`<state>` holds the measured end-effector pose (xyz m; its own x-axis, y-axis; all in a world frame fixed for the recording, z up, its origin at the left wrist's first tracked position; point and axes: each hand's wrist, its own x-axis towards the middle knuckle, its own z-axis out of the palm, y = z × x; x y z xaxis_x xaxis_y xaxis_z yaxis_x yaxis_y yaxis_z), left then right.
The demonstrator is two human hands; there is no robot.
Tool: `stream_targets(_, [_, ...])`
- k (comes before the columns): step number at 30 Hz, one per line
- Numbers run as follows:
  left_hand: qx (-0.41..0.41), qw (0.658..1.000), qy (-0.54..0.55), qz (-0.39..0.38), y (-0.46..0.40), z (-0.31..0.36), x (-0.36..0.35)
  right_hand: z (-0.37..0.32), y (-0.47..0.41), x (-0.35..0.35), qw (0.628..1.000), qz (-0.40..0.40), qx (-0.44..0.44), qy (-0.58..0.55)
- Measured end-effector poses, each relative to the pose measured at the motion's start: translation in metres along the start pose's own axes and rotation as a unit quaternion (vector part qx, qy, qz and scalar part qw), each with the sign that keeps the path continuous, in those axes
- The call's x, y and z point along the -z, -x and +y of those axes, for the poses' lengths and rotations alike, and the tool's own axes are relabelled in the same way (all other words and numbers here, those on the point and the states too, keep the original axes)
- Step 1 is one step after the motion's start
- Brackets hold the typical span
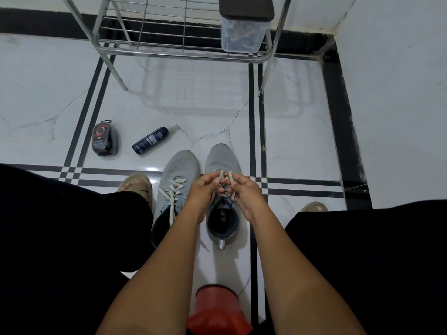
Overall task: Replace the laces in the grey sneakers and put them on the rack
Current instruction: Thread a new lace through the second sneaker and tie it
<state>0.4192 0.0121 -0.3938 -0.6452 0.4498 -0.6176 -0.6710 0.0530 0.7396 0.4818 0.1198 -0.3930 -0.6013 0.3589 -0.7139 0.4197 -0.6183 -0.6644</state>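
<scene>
Two grey sneakers stand side by side on the tiled floor [302, 131], toes pointing at the rack [183, 48]. The left sneaker [177, 176] is laced, its loose ends trailing over the collar. The right sneaker [223, 160] sits under both hands. The left hand [204, 189] and the right hand [246, 192] each pinch a loop of pale lace [226, 176] with curled fingers above the tongue; the knot itself is hidden between the fingers and cannot be made out. Bare floor lies between the sneaker toes and the rack's front legs, and more to the right up to the black border strip at the wall. On the left, a dark spray bottle [150, 140] lies on its side, near a small dark packaged item [104, 139] whose label is unreadable. The rack's lower wire shelf carries a clear container [242, 32] with a dark lid at its right end; its contents are blurred. The rack's upper part is cut off by the frame. Black-clad knees flank the sneakers, and a sandalled foot [136, 186] shows just beside the left sneaker. A red object [216, 310] sits between the forearms, partly cut off below.
</scene>
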Motion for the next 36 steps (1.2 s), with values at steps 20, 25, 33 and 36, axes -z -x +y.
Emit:
stream_targets(20, [-0.002, 0.988, -0.155, 0.018, -0.006, 0.007, 0.001, -0.008, -0.001, 0.003, 0.999, -0.036, -0.020, 0.032])
stream_targets(25, [-0.008, 0.971, -0.238, -0.006, -0.009, 0.005, 0.003, -0.010, 0.005, -0.001, 0.999, -0.050, -0.012, -0.011])
stream_targets(33, [-0.019, 0.963, -0.268, 0.008, -0.006, 0.008, 0.007, -0.023, 0.011, -0.002, 0.954, -0.037, 0.057, 0.293])
stream_targets(36, [-0.024, 0.960, -0.278, 0.027, -0.007, 0.004, 0.005, -0.024, 0.005, -0.005, 0.868, 0.017, 0.127, 0.480])
